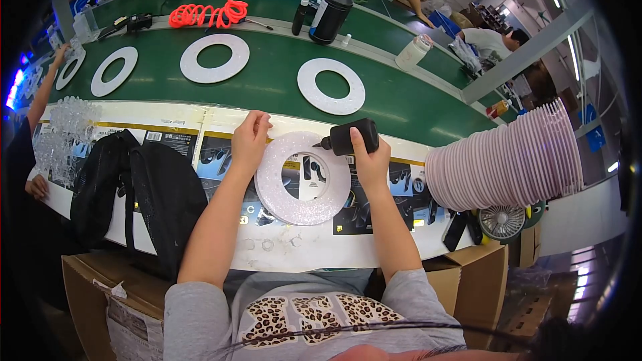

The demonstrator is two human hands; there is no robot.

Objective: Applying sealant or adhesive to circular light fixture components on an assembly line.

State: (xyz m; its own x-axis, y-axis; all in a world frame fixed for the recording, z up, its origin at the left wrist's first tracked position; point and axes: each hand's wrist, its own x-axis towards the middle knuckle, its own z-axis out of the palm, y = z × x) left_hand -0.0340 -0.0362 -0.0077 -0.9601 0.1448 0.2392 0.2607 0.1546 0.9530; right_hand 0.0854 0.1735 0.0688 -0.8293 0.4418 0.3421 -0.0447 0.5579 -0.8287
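Note:
In front of me a flat, speckled white ring [273,190] lies on the worktop, perhaps with another beneath it. My right hand [373,160] is wrapped round a black squeeze bottle [351,137], tipped sideways. Its narrow nozzle points left, over or touching the ring's upper right part. At the ring's upper left edge is my left hand [251,137], its fingertips pinched together. Whatever they hold, if anything, is too small to make out. A few small clear pieces [267,245] lie near the front edge.
Beyond the worktop, more white rings [215,58] lie spaced along a green belt [267,93]. A tall stack of rings [501,157] leans at my right, near a small fan [501,222]. At left are a black bag [160,187] and clear plastic pieces [67,140]. Other people work nearby.

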